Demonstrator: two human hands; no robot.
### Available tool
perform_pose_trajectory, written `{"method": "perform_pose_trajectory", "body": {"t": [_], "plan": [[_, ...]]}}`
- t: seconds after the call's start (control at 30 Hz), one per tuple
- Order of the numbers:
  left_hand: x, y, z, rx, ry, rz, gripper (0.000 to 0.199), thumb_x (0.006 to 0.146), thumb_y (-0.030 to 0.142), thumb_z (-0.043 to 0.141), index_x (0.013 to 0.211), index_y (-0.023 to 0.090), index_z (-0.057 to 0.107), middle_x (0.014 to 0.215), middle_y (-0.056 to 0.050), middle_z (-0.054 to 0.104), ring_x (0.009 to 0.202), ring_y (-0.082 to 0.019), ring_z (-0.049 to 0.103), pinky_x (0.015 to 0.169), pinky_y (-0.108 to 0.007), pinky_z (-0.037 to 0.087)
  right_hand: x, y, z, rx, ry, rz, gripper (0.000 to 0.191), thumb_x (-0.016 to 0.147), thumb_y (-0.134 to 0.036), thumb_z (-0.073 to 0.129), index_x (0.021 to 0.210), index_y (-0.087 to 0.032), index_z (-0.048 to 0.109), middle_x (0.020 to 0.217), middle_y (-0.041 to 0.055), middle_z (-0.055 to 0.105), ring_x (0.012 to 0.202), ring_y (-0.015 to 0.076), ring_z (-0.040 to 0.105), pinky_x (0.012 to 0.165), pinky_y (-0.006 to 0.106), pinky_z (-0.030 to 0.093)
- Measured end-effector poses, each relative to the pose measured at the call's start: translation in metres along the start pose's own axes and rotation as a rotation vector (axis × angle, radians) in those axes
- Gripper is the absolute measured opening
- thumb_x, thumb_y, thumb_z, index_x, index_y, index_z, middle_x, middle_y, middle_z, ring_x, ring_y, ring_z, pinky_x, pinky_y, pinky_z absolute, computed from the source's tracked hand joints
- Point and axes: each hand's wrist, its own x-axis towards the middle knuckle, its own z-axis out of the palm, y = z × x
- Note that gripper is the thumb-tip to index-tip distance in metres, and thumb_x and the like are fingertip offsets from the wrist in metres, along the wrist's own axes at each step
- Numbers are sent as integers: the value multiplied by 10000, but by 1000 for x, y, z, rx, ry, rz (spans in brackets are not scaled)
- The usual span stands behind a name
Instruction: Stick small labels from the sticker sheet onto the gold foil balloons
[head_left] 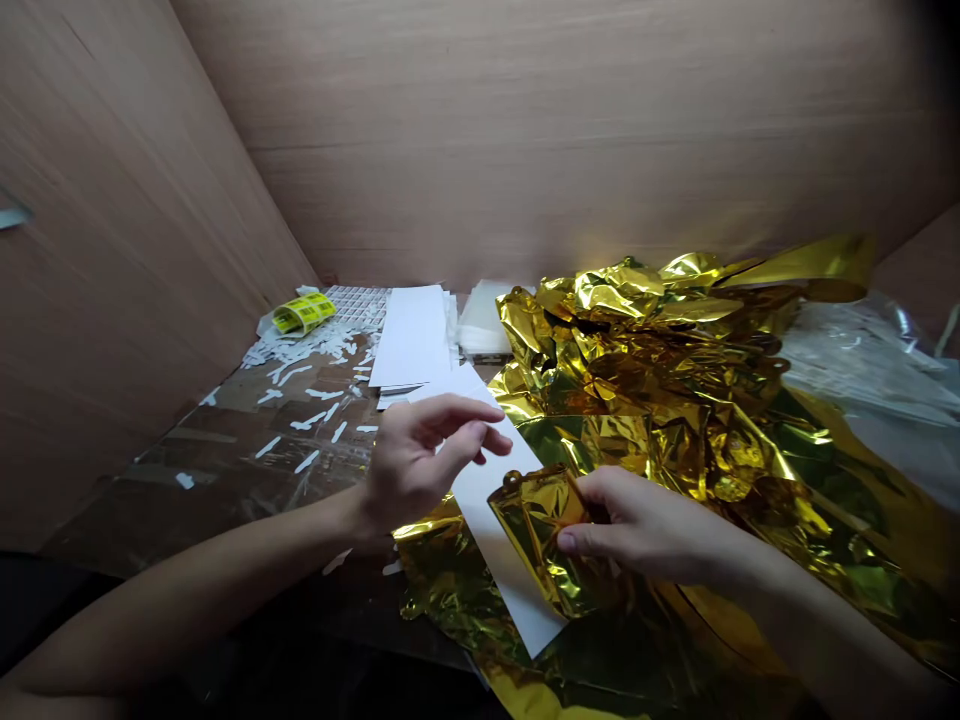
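My right hand (622, 525) pinches a folded piece of gold foil (536, 520) between thumb and fingers. Under that folded foil lies a long white card (487, 510), slanting across the gold sheets. To its upper left, my left hand (431, 450) hovers over the card's edge with curved fingers apart and nothing between them. A large crumpled heap of gold foil (645, 350) spreads behind and to the right of both hands.
Stacked white cards (409, 335) stand behind my left hand, beside translucent sheets (484, 320). At the left are a yellow sticker roll (304, 314) and scattered white paper strips (307, 460). Clear plastic bags (870, 360) lie far right. Wooden panels (525, 130) enclose the back and left.
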Motion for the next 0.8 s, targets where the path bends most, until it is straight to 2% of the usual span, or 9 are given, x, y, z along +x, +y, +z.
{"method": "perform_pose_trajectory", "body": {"t": [0.1,0.17,0.23,0.33,0.47,0.57,0.63,0.7,0.8], "plan": [[8,-21,-12,410,-153,-80,190,852,239,659,984,181,784,966,-71,800,880,-227,762,835,-388,631,0,10,4,-159,132,110,153,878,-343,658,867,-193,633,857,33,694,777,192,612,629,252,406],[8,-40,-18,638,-254,-9,320,816,330,716,1098,190,768,1179,-102,758,1155,-298,688,1038,-485,535,1,14,9,-216,195,105,164,873,-311,657,998,-210,627,877,39,697,786,196,621,638,256,402],[7,-56,-22,830,-297,-13,550,800,474,736,1268,188,700,1423,-151,614,1369,-382,516,1140,-573,404,3,16,14,-234,232,85,337,870,-288,651,1194,-224,579,838,28,683,735,189,613,610,255,388],[11,-67,-29,1048,-222,-194,932,753,690,703,1503,184,481,1591,-217,392,1414,-478,397,1122,-653,336,5,16,18,-247,287,56,568,869,-284,637,1402,-234,446,790,10,653,657,188,598,584,259,380],[23,-67,-36,1121,-181,-320,1125,682,777,705,1565,175,355,1485,-240,487,1304,-490,438,1042,-639,374,10,15,20,-265,381,42,599,874,-299,585,1430,-224,376,849,40,663,693,222,646,620,284,429],[33,-70,-39,1082,-152,-293,1046,664,661,803,1519,200,416,1317,-188,590,1201,-415,499,990,-567,413,14,19,24,-291,437,39,637,854,-333,590,1419,-208,323,911,71,670,705,240,662,655,315,466],[40,-73,-40,1028,-105,-261,860,714,522,823,1438,187,501,1251,-152,628,1163,-370,522,974,-527,414,15,22,27,-308,472,17,632,860,-359,586,1402,-220,291,983,94,669,708,235,663,664,324,473],[49,-72,-42,968,-63,-201,597,810,396,764,1336,177,586,1212,-112,664,1145,-324,541,980,-492,402,16,22,28,-332,470,10,484,892,-367,544,1310,-249,328,999,90,671,694,220,647,651,319,458],[67,-65,-45,920,-40,-123,370,924,317,637,1278,212,644,1163,-52,696,1119,-255,560,993,-445,386,18,13,28,-392,374,86,165,926,-349,479,1040,-272,389,870,37,672,688,218,618,642,320,427]]}}
